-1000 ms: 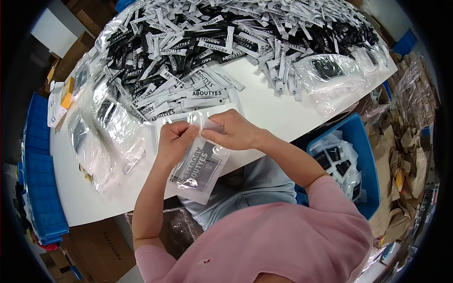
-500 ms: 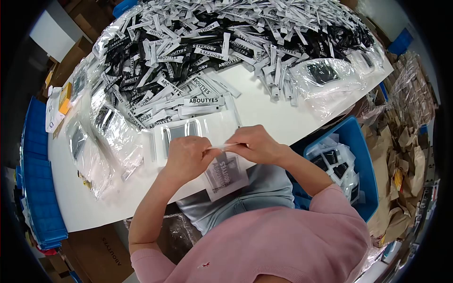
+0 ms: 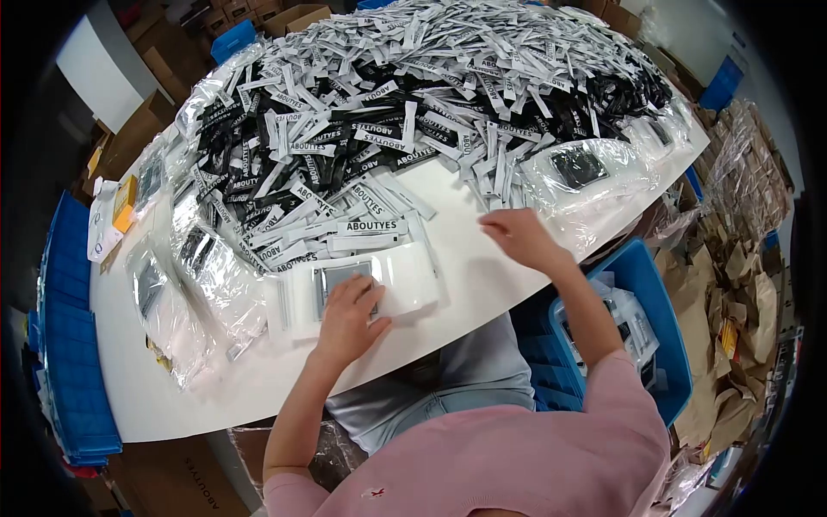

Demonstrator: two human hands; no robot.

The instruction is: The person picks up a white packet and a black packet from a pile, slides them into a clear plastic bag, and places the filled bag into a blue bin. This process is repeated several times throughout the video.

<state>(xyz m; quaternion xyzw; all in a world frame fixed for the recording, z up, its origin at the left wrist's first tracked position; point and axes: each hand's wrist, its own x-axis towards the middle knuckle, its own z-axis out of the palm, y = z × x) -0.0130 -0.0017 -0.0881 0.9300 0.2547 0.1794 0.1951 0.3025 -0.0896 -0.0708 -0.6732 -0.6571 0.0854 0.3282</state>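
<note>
My left hand (image 3: 349, 319) lies with spread fingers on a stack of clear and white plastic bags (image 3: 409, 280) with a dark grey printed panel, at the table's front edge. My right hand (image 3: 521, 237) hovers over the white tabletop, its fingers curled together and no item showing in them. Just beyond it are loose white stick sachets (image 3: 495, 177) at the edge of a large heap. A white sachet marked ABOUTYES (image 3: 370, 227) lies beyond the bag stack, among several others.
A blue bin (image 3: 680, 362) holding filled bags stands at my right, below the table edge. Plastic-wrapped bag bundles (image 3: 220, 280) lie at the left, and another bundle (image 3: 586, 168) lies at the right. Blue crates (image 3: 82, 370) line the left side; brown paper (image 3: 724, 284) is piled at the right.
The small printed bag that both hands pinched is out of them and no longer in sight above my lap. My left hand has come down onto the bag stack; my right has moved rightward and forward.
</note>
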